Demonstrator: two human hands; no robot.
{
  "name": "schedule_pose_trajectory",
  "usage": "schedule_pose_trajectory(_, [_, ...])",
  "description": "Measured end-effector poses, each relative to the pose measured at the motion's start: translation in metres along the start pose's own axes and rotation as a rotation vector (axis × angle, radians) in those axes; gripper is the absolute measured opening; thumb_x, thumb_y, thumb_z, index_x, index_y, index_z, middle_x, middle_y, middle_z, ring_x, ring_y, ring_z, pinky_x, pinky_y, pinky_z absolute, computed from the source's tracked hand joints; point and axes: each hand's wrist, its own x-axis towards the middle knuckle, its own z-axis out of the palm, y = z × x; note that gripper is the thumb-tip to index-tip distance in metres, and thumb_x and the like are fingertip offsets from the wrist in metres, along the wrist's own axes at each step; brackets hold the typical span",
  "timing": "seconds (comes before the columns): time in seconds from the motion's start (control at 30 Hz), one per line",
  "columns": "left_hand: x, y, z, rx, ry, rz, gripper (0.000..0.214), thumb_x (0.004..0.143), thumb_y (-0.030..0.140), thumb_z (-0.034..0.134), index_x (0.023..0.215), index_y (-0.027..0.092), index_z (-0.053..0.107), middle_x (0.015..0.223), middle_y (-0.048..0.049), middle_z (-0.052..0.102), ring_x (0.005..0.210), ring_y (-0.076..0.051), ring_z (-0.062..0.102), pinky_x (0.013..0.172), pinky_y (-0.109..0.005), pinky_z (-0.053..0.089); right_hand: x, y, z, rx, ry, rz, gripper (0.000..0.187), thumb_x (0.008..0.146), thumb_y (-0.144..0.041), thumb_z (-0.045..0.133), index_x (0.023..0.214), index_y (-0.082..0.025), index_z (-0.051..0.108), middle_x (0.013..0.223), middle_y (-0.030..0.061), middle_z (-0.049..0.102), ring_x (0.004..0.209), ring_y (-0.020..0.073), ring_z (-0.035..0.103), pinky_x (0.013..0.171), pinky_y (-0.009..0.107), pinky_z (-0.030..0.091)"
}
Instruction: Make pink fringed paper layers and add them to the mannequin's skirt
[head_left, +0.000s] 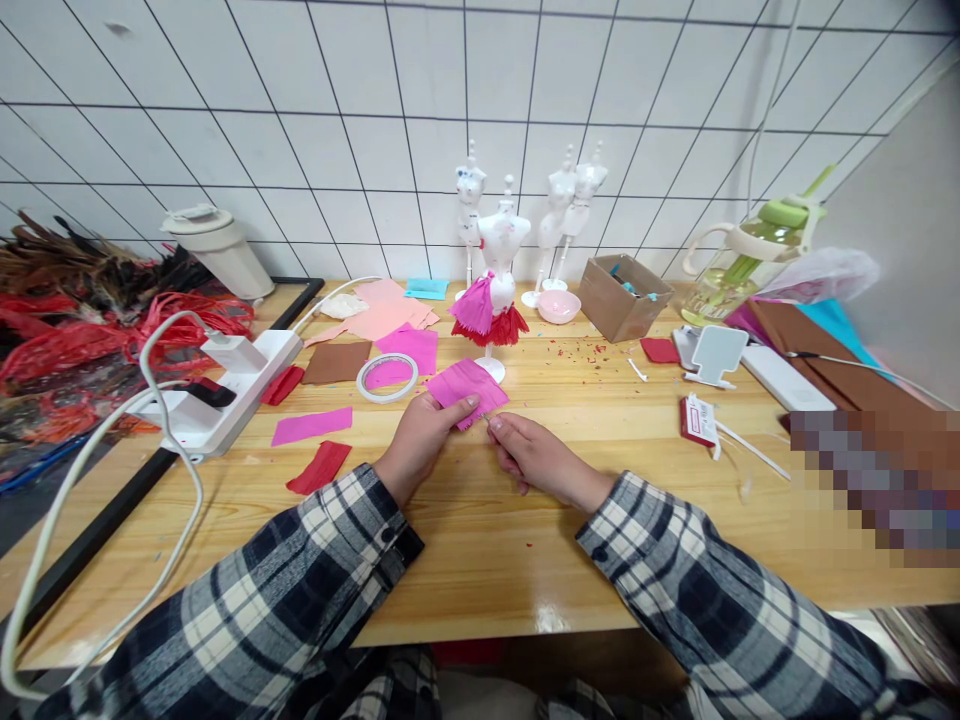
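Over the middle of the wooden table, my left hand (421, 436) pinches a magenta piece of crepe paper (463, 388) between thumb and fingers. Small cuts or frays show along its lower edge. My right hand (541, 452) is closed at the paper's lower right corner, with a small thin greyish thing at its fingertips that I cannot make out. Just behind the paper stands a white miniature dress form (504, 235), wearing a fringed magenta piece (474, 305) over a red fringed skirt (510, 327).
Left lie a tape roll (361, 378), a magenta strip (312, 427), a red piece (319, 467) and a white power strip (247, 385) with cables. Behind are more dress forms, a pink bowl (559, 306) and a cardboard box (624, 300). A bottle (750, 262) stands right.
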Motion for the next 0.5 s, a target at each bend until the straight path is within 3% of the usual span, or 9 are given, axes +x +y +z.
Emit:
schedule_pose_trajectory(0.3, [-0.0003,-0.0001,-0.0003,-0.050,-0.005,0.016,0.030,0.064,0.037,0.082,0.080,0.015,0.068,0.072,-0.0004,0.066,0.068,-0.014,0.055,0.070,-0.028,0.044,0.0001,0.0012,-0.0012,-0.027,-0.006,0.008,0.032,0.098,-0.048,0.036,0.081,-0.022,0.042,0.053,-0.0080,0.038,0.043,0.0084,0.036,0.035,0.017,0.038])
schedule_pose_trajectory(0.5, [0.0000,-0.0022,-0.0026,-0.031,0.016,-0.030,0.030,0.066,0.037,0.081,0.067,0.015,0.061,0.064,0.0008,0.060,0.061,-0.012,0.051,0.065,-0.026,0.042,0.0002,0.0010,0.0001,-0.023,0.026,0.026,0.034,0.097,-0.053,0.037,0.085,-0.022,0.043,0.053,-0.0077,0.041,0.043,0.0085,0.040,0.037,0.017,0.041])
